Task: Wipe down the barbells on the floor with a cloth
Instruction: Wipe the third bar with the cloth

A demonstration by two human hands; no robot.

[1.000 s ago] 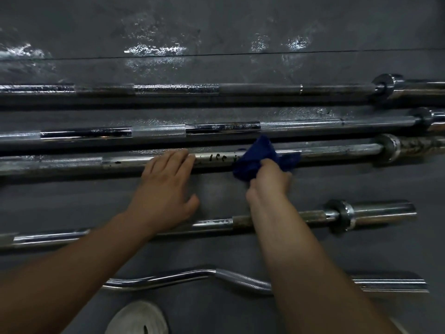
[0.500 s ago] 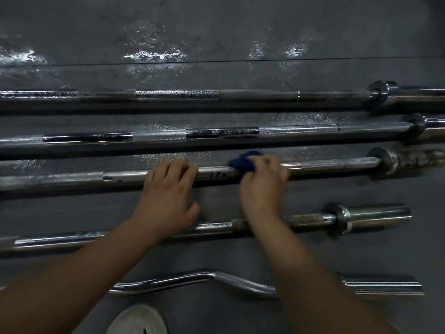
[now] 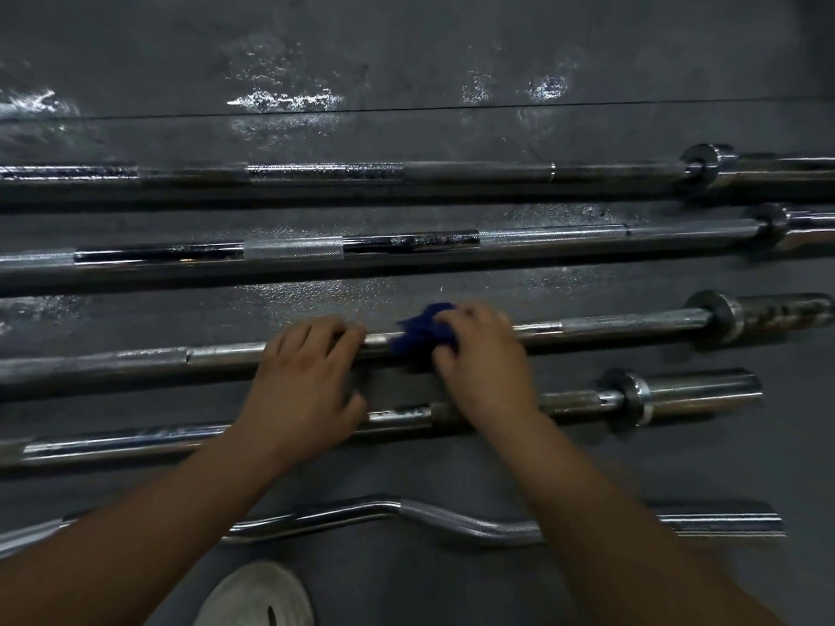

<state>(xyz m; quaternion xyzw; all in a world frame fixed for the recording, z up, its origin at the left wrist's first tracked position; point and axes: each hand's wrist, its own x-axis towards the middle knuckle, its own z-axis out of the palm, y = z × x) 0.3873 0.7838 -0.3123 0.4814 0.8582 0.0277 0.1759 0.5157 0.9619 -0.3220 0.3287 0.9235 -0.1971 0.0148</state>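
The bar point(image 3: 610, 325), third from the far side, looks heavy, rigid steel that would roll unless braced; its shaft is dull and worn. The left hand point(image 3: 300, 390) presses flat on it. Just right, the right hand point(image 3: 485, 361) grips a soft, bunched blue cloth point(image 3: 418, 334) against it.

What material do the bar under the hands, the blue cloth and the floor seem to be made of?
Bar under the hands: apparently steel, chrome-like finish gone dull; it gleams and has a cross-hatched grip section, and its right sleeve looks rust-spotted.
Blue cloth: soft fabric, likely microfiber or cotton; it bunches into folds under the right hand.
Floor: probably dark rubber matting, given its fine pebbled texture; shiny patches suggest wetness.
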